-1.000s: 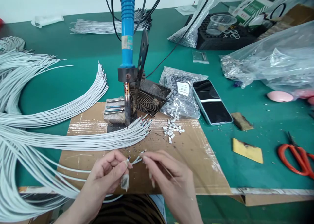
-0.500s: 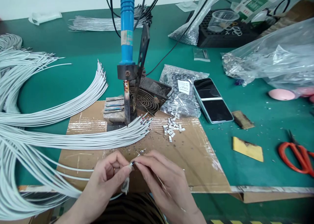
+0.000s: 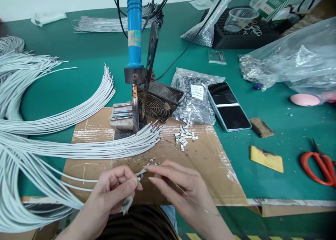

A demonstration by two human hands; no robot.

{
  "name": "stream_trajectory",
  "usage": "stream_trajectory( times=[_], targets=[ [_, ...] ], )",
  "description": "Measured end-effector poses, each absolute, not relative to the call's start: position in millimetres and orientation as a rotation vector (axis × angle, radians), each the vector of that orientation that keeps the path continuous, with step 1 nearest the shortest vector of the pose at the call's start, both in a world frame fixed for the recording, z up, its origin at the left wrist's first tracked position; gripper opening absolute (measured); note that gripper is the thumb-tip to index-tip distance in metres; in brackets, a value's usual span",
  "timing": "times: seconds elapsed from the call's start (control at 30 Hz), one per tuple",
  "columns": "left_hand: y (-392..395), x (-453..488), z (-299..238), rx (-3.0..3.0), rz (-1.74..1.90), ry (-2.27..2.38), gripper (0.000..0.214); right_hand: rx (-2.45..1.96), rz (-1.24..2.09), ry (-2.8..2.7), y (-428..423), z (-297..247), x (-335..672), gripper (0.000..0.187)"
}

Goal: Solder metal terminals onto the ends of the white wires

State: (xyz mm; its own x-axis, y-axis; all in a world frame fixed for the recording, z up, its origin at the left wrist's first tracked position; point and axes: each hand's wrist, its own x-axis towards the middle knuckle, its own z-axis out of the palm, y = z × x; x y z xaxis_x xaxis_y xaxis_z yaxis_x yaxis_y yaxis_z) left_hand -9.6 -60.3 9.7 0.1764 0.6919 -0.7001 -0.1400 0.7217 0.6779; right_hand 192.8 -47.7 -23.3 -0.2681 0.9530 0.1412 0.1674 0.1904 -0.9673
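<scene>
My left hand [image 3: 115, 189] is closed at the front of the cardboard, pinching a white cable [image 3: 140, 177] whose end shows small coloured wire tips. A crumpled whitish scrap [image 3: 126, 205] hangs below those fingers. My right hand [image 3: 181, 187] is just to the right, its thumb and index fingertip apart, the index tip close to the cable ends. A thin strand of solder wire [image 3: 195, 204] runs through this hand and back along the wrist. Beyond both hands, a blue-handled soldering iron [image 3: 134, 40] hangs tip down over a bundle of white cables [image 3: 105, 149].
Small white connectors [image 3: 183, 136] lie on the cardboard [image 3: 204, 170]. Behind are a fan [image 3: 157, 105], a bag of parts [image 3: 194, 96] and a phone [image 3: 229, 107]. Red-handled scissors [image 3: 319, 168] and a yellow sponge [image 3: 266, 158] lie right; more cables [image 3: 65, 115] curve left.
My right thumb and index finger have come apart and moved slightly right, off the wire tips. My left hand has shifted a little left and down, still gripping the cable.
</scene>
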Motion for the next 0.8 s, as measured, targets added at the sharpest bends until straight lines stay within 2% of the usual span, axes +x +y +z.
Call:
stream_trajectory(
  times=[0.17,0.47,0.63,0.73,0.8],
  targets=[
    [-60.3,-10.3,10.7,0.55,0.568,1.274,0.051,-1.022,1.277,-1.718,-46.1,-24.0,191.2,0.024],
    [-63.5,-17.8,-2.5,0.695,0.488,1.211,0.048,-0.841,0.948,-2.079,-37.7,-5.0,214.4,0.027],
    [-69.8,-14.8,-0.9,0.913,0.486,1.281,0.044,-1.101,0.765,-1.724,-40.0,-12.2,238.3,0.038],
    [-74.3,-4.4,0.7,1.329,0.448,1.268,0.031,-1.251,0.887,-1.437,-40.8,-20.4,240.0,0.029],
    [-74.7,2.9,0.9,1.761,0.418,1.088,0.028,-1.312,0.978,-1.225,-41.1,-25.1,236.7,0.019]
  ],
)
